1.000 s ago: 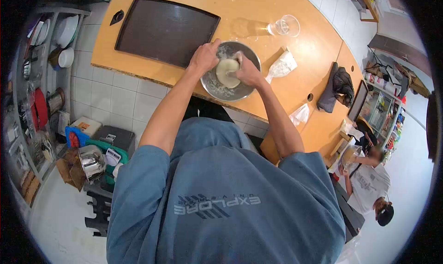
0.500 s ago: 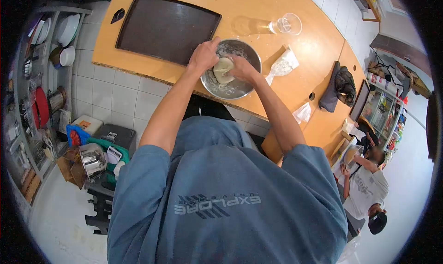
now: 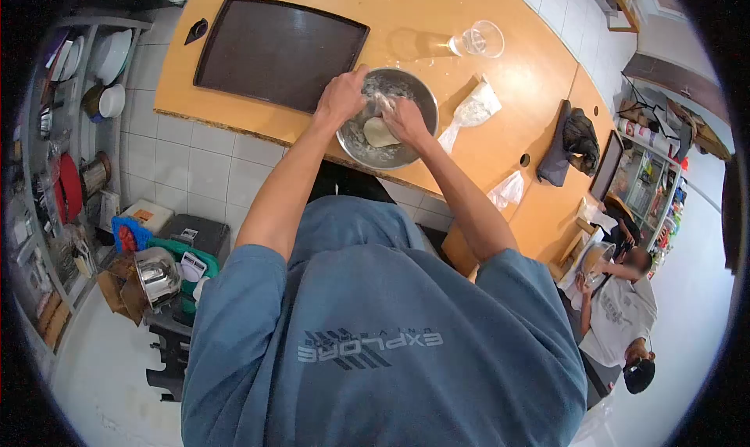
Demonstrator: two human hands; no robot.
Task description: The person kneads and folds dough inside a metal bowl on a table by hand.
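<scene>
A round metal mixing bowl [image 3: 426, 102] stands at the near edge of the table, its inside streaked with flour. My left hand [image 3: 341, 97] grips the bowl's left rim. In the bowl lies a pale lump of dough [image 3: 379, 134]. Over the upper right of this lump is my right hand [image 3: 405, 122], its floury fingers stretched toward the bowl's far left wall and partly blurred. Its palm side and any contact with the dough are hidden.
A dark baking tray [image 3: 280, 53] lies left of the bowl on the wooden table [image 3: 547, 72]. To the right are a clear cup [image 3: 483, 39], a bag of white powder [image 3: 476, 105], a smaller plastic bag [image 3: 508, 189] and dark cloth items [image 3: 576, 138]. Another person [image 3: 621, 306] works at far right.
My right hand has shifted from folding the dough to reaching past it, fingers toward the far wall. The dough now sits lower and flatter in the bowl. My left hand stays at the rim.
</scene>
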